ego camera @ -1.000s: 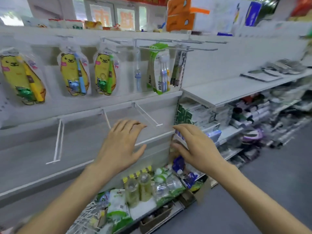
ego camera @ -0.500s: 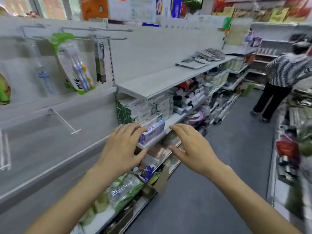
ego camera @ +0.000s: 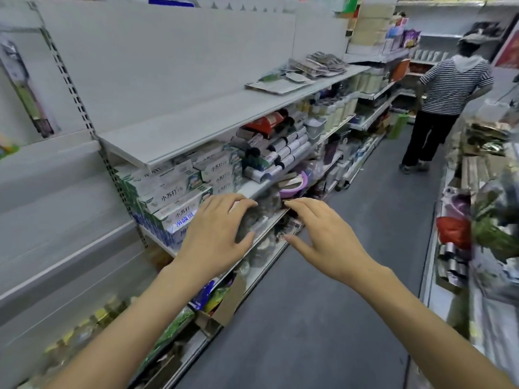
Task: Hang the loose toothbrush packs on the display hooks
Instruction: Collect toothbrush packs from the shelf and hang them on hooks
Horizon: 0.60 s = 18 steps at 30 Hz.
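Hands first: my left hand (ego camera: 216,237) and my right hand (ego camera: 323,237) float side by side in front of me, palms down, fingers spread and only softly bent, neither one gripping or touching anything that I can make out. I judge I carry them that way, free and ready, because I am looking along the aisle for the loose toothbrush packs and have none in reach yet. Just past my left fingertips sit the stacked toothpaste boxes (ego camera: 179,192), squared up at the edge of the middle shelf (ego camera: 252,189) so their faces read from the aisle. Above them, the upper shelf (ego camera: 202,119) is mostly bare, and further along it lies a small heap of flat carded packs (ego camera: 303,71); they are too blurred for me to say whether these are toothbrushes, though lying loose rather than hung they look like the likeliest candidates. At the far left edge one long pack hanging on the back panel (ego camera: 28,88) shows how the goods should end up; I cannot see its hook. Farthest off, a person in a striped shirt (ego camera: 449,88) stands in the aisle facing away.
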Available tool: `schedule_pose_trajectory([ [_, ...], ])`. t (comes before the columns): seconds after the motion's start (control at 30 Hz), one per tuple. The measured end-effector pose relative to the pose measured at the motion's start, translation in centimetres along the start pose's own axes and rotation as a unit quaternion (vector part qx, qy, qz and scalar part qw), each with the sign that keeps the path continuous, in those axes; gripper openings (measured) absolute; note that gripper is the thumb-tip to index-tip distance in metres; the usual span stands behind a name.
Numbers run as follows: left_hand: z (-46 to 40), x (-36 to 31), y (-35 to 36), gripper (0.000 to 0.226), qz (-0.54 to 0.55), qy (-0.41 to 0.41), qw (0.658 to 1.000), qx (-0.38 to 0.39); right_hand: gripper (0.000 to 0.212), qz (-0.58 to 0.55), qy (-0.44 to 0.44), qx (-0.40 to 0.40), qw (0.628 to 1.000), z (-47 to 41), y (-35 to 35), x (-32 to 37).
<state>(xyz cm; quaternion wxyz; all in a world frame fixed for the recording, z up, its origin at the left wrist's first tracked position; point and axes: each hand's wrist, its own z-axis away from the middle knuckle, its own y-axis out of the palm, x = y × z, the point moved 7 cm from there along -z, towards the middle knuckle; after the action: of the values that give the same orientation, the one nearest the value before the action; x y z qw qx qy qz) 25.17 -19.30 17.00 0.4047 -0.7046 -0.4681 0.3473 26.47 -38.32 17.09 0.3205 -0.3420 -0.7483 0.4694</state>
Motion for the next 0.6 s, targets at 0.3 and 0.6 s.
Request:
schedule_pose_trajectory([
  [0.3, -9.2, -0.5, 5.6, 0.049, 0.005, -0.005, 1.0, 0.003, 0.058, -0.02, 0.001, 0.001, 1.0, -5.7, 1.5, -8.9],
  [0.6, -22.0, 3.7, 13.8, 0.053, 0.019, -0.013, 1.0, 0.014, 0.055, -0.026, 0.014, 0.0, 1.0, -16.7, 5.2, -19.3],
])
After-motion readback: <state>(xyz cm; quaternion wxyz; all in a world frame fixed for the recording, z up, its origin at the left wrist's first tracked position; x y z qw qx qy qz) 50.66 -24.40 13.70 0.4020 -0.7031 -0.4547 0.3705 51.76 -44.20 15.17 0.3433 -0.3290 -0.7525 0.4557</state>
